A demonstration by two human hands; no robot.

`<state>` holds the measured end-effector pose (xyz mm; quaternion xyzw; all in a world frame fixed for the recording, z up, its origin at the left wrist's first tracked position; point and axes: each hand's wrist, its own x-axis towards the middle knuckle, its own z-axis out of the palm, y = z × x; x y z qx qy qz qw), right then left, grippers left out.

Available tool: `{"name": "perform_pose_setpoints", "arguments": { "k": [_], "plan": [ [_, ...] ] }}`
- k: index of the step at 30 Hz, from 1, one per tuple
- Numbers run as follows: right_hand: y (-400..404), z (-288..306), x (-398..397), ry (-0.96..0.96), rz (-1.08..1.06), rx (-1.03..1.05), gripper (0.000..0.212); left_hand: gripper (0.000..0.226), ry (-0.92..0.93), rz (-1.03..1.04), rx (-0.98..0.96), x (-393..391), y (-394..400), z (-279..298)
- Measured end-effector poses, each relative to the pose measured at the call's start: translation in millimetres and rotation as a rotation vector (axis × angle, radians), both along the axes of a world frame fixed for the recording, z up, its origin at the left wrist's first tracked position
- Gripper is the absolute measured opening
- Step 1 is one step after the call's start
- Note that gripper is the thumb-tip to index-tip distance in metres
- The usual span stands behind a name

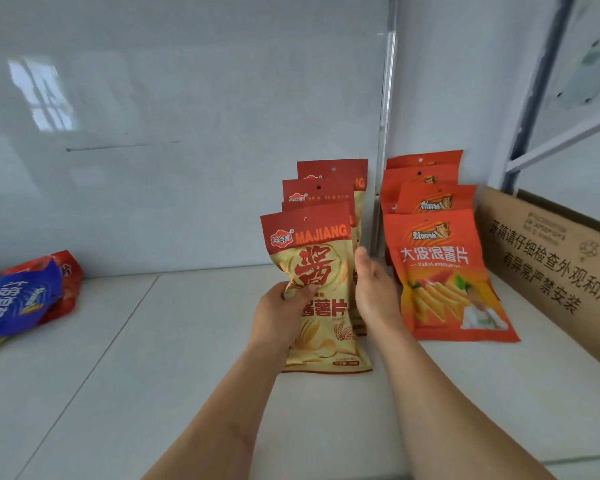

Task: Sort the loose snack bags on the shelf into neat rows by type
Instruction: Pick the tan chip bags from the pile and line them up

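Note:
A row of several red-and-cream MAJIANG chip bags (326, 188) leans against the white back wall at the shelf's middle. My left hand (279, 313) grips the front MAJIANG bag (321, 282) by its left edge, thumb on its face. My right hand (373, 289) lies flat with straight fingers against the right side of that row. To the right stands a row of several orange wavy-chip bags (444, 271). Loose bags lie in a heap at the far left: a blue bag (14, 299) on top of red ones (65, 271).
A brown cardboard box (561, 271) with printed characters stands along the right side of the white shelf (153, 375). A metal upright (383, 133) runs down between the two rows. Grey shelf framing (534, 98) rises at the upper right.

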<state>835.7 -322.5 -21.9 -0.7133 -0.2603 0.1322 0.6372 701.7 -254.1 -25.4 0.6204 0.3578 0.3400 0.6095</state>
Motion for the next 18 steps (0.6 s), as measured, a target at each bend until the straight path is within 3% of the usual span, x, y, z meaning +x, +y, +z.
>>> {"name": "perform_pose_setpoints", "arguments": {
  "k": [6,18],
  "plan": [
    [-7,-11,-6,-0.047,0.054,0.001,0.036,0.014,0.048,0.020,0.048,15,0,-3],
    [6,-10,24,-0.040,0.011,-0.069,0.045,0.029,0.075,0.060,0.064,53,12,-4]
  ]
}}
